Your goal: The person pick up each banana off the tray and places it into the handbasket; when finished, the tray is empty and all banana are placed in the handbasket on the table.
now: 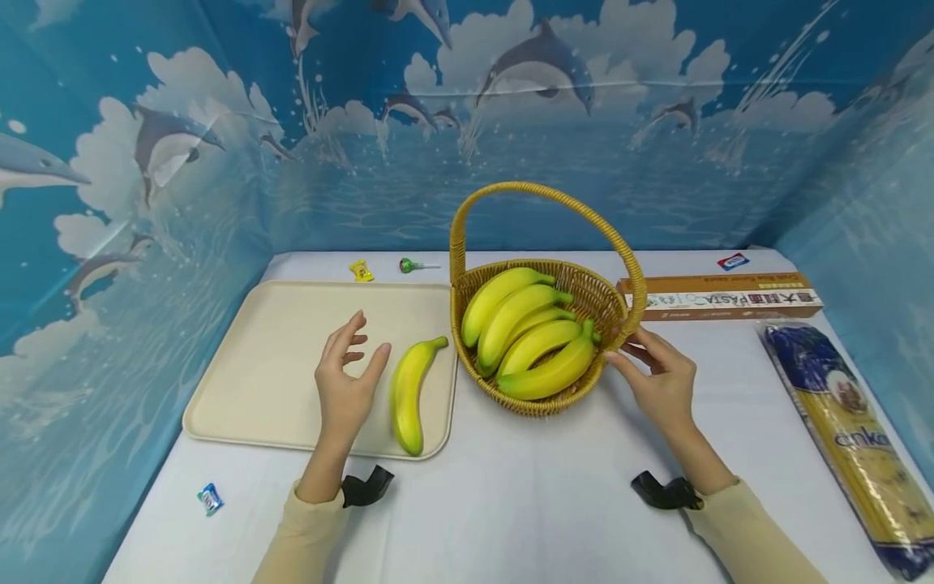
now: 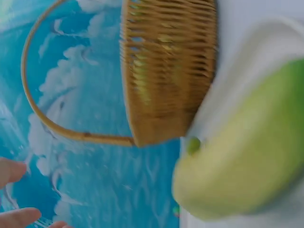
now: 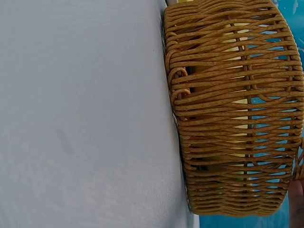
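My left hand [image 1: 344,388] hovers over the beige tray [image 1: 292,365], thumb and fingers spread apart with nothing between them. Just right of it a single yellow banana [image 1: 410,396] lies on the tray; the left wrist view shows this banana [image 2: 242,152] large and blurred. At the right side of a wicker basket [image 1: 536,405], my right hand [image 1: 662,377] pinches the rim by the foot of the arched handle. Several bananas [image 1: 521,324] lie inside the basket. The right wrist view shows the woven side of the basket [image 3: 232,109] close up, with part of a finger at its edge.
Behind the tray lie a yellow-wrapped candy [image 1: 361,271] and a green lollipop [image 1: 410,265]. A blue candy [image 1: 210,499] is at front left. To the right are a pasta box [image 1: 730,297], a red-blue candy [image 1: 733,261] and a bag of pasta [image 1: 854,438]. Dolphin-print sheets enclose the table.
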The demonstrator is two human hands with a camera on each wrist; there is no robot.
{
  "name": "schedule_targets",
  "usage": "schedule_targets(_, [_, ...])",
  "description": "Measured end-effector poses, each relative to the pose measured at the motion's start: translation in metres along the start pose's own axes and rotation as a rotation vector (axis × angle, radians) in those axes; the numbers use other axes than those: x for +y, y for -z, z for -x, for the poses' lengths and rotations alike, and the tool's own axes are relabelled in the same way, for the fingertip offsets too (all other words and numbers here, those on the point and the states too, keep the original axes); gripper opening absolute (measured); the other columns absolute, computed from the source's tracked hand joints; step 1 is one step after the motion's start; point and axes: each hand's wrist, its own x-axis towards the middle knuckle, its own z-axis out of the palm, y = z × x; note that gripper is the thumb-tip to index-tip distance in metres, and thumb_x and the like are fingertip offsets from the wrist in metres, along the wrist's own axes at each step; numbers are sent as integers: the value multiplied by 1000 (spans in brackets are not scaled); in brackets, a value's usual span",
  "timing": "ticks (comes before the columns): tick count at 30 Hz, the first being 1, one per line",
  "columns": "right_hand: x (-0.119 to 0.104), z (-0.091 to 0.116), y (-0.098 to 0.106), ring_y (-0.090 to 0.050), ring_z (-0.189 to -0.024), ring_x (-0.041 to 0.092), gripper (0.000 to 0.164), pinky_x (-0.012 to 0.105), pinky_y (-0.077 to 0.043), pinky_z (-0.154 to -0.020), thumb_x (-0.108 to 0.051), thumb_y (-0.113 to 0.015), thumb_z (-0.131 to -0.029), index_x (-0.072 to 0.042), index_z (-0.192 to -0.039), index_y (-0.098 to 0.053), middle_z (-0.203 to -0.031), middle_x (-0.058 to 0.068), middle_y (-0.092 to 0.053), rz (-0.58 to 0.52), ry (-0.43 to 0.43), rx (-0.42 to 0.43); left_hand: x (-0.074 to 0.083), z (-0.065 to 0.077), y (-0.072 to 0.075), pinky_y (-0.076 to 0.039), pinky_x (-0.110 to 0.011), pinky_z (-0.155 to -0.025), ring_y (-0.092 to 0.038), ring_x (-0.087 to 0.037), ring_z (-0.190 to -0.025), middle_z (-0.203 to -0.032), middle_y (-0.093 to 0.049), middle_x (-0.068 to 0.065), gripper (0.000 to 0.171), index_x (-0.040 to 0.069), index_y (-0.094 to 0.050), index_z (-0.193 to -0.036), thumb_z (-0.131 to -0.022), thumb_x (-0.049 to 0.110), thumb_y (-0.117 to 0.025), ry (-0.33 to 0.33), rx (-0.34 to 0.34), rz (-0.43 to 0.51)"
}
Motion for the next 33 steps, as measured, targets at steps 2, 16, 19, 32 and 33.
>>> schedule_targets(2, [1,0,0,-67,-100,3,60,18,-54,-83,30,-71,-64,10,-120,-64,-113,-9,-69,-5,3,-2,-7,3,4,-49,-43,-86,-58,-30,-108,-130,-60,-18,54,6,-56,-137,-86,11,-74,31,9,-20])
schedule_targets(16, [-19,-2,-3,-67,-101,3,56,19,-55,-84,29,-70,-66,13,-119,-64,-113,-9,-68,-41,20,-9,-37,24,-15,-48,-50,-86,-57,-34,-105,-130,-56,-22,65,4,-54,-138,-79,12,-79,126,-108,-81])
schedule_targets(19, [-27,-3,-4,-67,-99,2,54,18,-55,-83,28,-70,-67,13,-119,-64,-112,-9,-69,-43,24,-5,-44,26,-20,-49,-47,-86,-57,-34,-103,-131,-54,-22,70,3,-52,-139,-77,17,-82,173,-168,-146])
schedule_targets(32, [-21,-4,-3,-67,-100,4,55,18,-55,-83,30,-70,-66,13,-118,-64,-111,-6,-70,-51,24,-3,-58,31,-28,-44,-29,-73,-58,-24,-88,-106,-61,-15,57,3,-61,-130,-79,18,-80,306,-257,-261])
schedule_targets(33, [-21,-4,-3,-67,-100,4,55,19,-55,-83,30,-70,-66,13,-118,-64,-111,-6,-70,-54,22,-2,-58,31,-28,-44,-28,-73,-58,-24,-88,-107,-61,-16,56,3,-61,-130,-79,17,-80,308,-251,-257])
